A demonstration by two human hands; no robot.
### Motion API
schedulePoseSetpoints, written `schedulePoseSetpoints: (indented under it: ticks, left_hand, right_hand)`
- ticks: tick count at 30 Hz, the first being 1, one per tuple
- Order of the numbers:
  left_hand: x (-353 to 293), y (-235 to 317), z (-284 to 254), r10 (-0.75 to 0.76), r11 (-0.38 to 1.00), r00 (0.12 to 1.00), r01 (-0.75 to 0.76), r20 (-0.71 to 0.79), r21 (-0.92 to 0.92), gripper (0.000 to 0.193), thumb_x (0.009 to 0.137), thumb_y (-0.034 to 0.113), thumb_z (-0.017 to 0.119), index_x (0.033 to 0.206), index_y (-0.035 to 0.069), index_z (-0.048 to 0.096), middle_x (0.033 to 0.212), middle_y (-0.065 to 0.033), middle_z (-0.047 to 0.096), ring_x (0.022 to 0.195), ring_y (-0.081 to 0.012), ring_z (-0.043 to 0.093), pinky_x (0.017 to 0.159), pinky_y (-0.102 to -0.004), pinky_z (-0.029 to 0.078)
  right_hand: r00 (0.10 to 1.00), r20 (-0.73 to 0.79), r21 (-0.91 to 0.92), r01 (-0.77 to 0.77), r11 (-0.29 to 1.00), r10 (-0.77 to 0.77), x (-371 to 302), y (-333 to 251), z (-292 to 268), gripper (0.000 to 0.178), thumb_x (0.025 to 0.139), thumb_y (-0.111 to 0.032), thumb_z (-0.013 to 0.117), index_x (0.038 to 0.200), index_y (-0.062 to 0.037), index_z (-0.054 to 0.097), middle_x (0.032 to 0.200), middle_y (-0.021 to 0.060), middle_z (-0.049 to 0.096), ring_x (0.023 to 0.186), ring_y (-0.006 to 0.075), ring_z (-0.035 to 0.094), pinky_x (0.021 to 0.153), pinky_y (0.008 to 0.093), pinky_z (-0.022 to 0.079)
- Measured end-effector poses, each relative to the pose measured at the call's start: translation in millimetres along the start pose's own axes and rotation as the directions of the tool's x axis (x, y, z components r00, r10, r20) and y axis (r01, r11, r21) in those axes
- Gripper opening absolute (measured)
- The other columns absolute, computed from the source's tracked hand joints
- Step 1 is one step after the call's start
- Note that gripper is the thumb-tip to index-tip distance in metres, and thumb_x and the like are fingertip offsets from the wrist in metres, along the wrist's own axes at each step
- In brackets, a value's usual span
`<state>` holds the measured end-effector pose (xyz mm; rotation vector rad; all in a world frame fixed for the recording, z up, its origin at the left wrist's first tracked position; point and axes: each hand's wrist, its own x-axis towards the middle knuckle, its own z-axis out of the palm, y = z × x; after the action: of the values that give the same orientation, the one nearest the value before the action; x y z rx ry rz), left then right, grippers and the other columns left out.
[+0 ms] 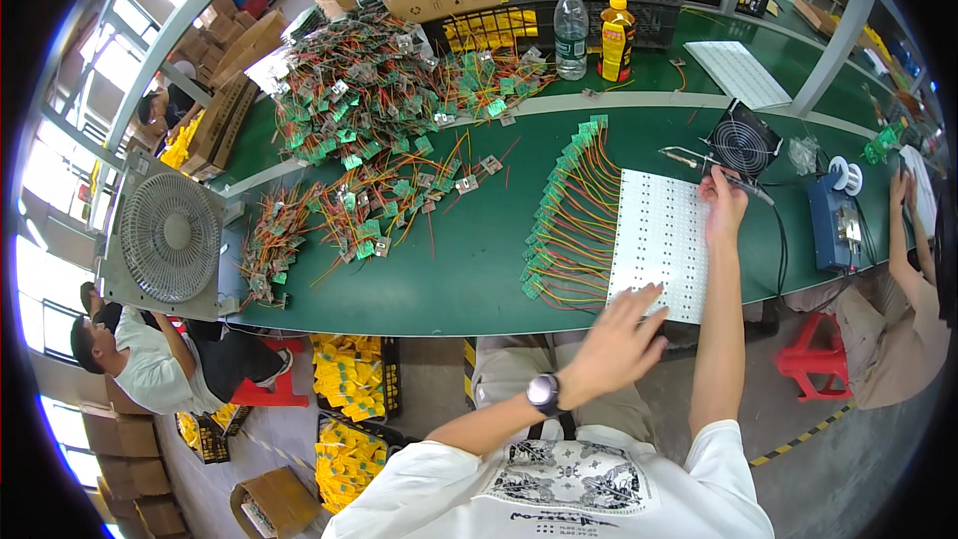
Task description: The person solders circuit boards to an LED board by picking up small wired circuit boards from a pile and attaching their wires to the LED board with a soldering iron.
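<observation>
My left hand (617, 344) is spread open over the lower left edge of a white panel with rows of small dark dots (654, 240). Whether its fingertips touch the panel, I cannot tell. At the panel's upper right, the fingers of my right hand (724, 205) are closed around a soldering iron (683, 156), its thin metal tip pointing left. A slanting row of small green circuit boards (559, 190) lies left of the panel. Their red and yellow wires (591, 210) run to its left edge.
A small black fan (743, 143) stands beyond my right hand, near a blue device (836, 225) with a wire spool (846, 178). Wired boards (349, 90) are heaped at the far left. Two bottles (571, 35) stand at the back. Co-workers sit on both sides.
</observation>
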<state>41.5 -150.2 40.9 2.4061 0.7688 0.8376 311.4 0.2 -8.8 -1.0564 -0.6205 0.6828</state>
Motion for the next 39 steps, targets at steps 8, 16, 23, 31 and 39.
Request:
schedulePoseSetpoints:
  ticks: [8,16,23,31,39]
  left_hand:
    - [62,-185,-143,-0.093,0.737,0.943,0.28,-0.319,0.615,0.047,0.076,0.007,0.07,0.12,0.005,0.054,0.119,-0.0126,0.058,0.112,-0.0336,0.053,0.095,-0.0417,0.044]
    - [89,-243,-174,-0.17,0.93,0.977,0.203,-0.133,0.307,0.033,0.086,0.013,0.066,0.116,0.002,0.059,0.098,-0.0128,0.064,0.091,-0.0291,0.065,0.078,-0.0383,0.052]
    - [102,-230,-202,-0.611,0.623,0.781,0.377,-0.127,-0.685,0.031,0.1,0.008,0.042,0.126,-0.006,0.052,0.114,-0.0165,0.063,0.106,-0.025,0.063,0.096,-0.0384,0.052]
    - [52,-223,-189,-0.613,0.715,0.739,0.368,-0.279,-0.595,0.028,0.091,0.001,0.06,0.118,-0.006,0.057,0.114,-0.0149,0.064,0.102,-0.0218,0.065,0.093,-0.0325,0.053]
    - [-6,-196,-197,-0.466,0.81,0.863,0.504,-0.193,0.299,0.012,0.084,0.012,0.069,0.089,0.001,0.069,0.079,-0.0089,0.072,0.073,-0.0206,0.071,0.066,-0.0293,0.053]
  right_hand:
    - [1.0,0.017,0.024,0.01,1.0,-0.01,3,-3,4,0.017,0.088,-0.013,0.068,0.097,0.0008,0.062,0.072,0.0065,0.064,0.056,0.0122,0.058,0.05,0.0238,0.041]
    - [1.0,-0.003,0.035,-0.013,0.999,0.013,4,-2,-4,0.016,0.088,-0.012,0.068,0.095,0.0014,0.063,0.071,0.007,0.064,0.055,0.0124,0.058,0.05,0.0237,0.041]
    - [1.0,-0.004,0.052,-0.015,0.999,0.015,1,-4,-4,0.017,0.088,-0.012,0.069,0.094,0.0019,0.063,0.071,0.0071,0.064,0.055,0.0128,0.058,0.05,0.0238,0.04]
    - [1.0,-0.007,0.07,0.004,0.998,-0.004,0,-5,-2,0.015,0.088,-0.011,0.068,0.093,0.0019,0.063,0.07,0.0068,0.063,0.055,0.0125,0.057,0.049,0.0236,0.04]
    - [1.0,0.006,0.067,0.008,0.998,-0.009,4,-3,-3,0.015,0.088,-0.011,0.068,0.093,0.0017,0.063,0.07,0.0062,0.063,0.055,0.0122,0.056,0.05,0.0237,0.039]
